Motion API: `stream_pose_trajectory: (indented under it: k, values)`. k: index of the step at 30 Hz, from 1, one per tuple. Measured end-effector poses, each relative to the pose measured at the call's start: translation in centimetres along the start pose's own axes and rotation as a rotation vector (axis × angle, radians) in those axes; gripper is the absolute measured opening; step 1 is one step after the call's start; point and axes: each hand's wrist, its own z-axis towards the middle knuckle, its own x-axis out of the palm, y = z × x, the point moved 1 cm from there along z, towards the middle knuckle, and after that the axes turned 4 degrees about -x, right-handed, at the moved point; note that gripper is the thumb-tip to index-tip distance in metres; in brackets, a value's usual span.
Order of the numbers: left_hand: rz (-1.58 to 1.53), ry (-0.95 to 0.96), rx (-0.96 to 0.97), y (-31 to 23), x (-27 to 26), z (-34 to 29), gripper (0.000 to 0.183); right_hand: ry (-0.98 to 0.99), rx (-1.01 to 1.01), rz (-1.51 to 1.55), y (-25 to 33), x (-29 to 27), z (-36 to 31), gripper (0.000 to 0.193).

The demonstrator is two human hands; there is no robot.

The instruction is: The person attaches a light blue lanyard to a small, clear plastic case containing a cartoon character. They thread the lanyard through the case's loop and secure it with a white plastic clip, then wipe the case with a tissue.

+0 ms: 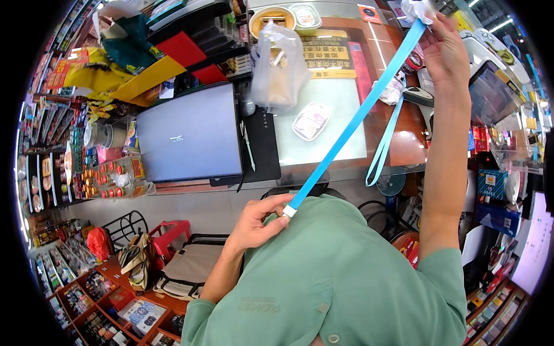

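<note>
Lanyard strap [352,124], light blue, flat woven ribbon, stretched taut on a diagonal above the tabletop [323,147]

- Position: lower end at the person's chest, upper end raised high past the far side of the tabletop; a second run of the same blue ribbon hangs off the taut length as a slack loop, dropping over the near edge of the tabletop
- Left hand [259,222]: closed in a pinch on the lower end, fingers at a small white end piece just above the green shirt [346,277]
- Right hand [444,52]: raised, fingers curled shut around the upper end, where something pale and crumpled bunches at the grip; cannot tell what it is
- Handling, as judged: very light, soft, limp unless pulled; goes straight only under tension from both ends. Smooth weave, could slide through loose fingers, so a firm pinch suits it. Not fragile. Best held at the ends; the stiff white piece gives the surest purchase
- Look: even colour, narrow, no print legible, edges clean
- On the tabletop beneath the strap: closed grey laptop [190,138] to the left, clear plastic bag [280,66] standing at the far middle, small wrapped tray [311,121] just beside the strap's line
</note>
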Motion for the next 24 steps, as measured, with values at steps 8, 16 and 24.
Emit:
stream_pose_trajectory:
  k: [8,16,24]
  values:
    - [-0.023,-0.138,0.053,0.9,0.2,0.2,0.037,0.121,0.063,-0.017,0.4,4.0,-4.2,0.024]
    - [0.92,-0.107,-0.265,-1.3,-2.1,1.3,0.054,0.459,0.109,0.052,-0.6,8.5,-12.8,0.032]
    - [-0.022,-0.248,0.254,-7.6,2.0,9.8,0.028,0.586,0.043,-0.077,-1.7,11.9,-19.5,0.031]
